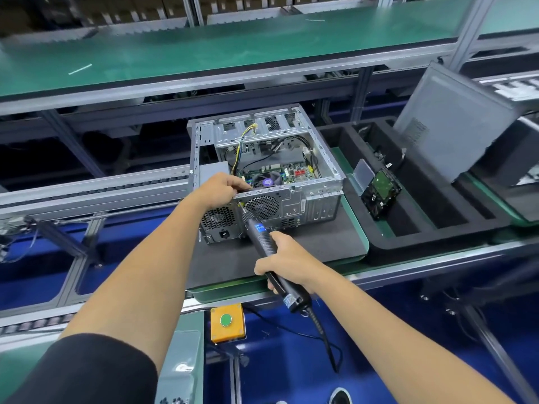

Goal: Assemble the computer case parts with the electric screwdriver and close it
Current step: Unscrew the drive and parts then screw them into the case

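Observation:
An open grey computer case lies on a dark mat in the middle, its motherboard and cables showing from above. My left hand grips the case's near top edge above the rear fan grille. My right hand holds a black electric screwdriver, whose tip meets the rear panel between the power supply grille and the fan grille. A grey side panel leans upright at the right. A hard drive stands in a slot of the black foam tray.
A yellow box with a green button hangs under the conveyor's front rail. The screwdriver's coiled cable trails down toward me. A green shelf runs along the back, above the conveyor rails.

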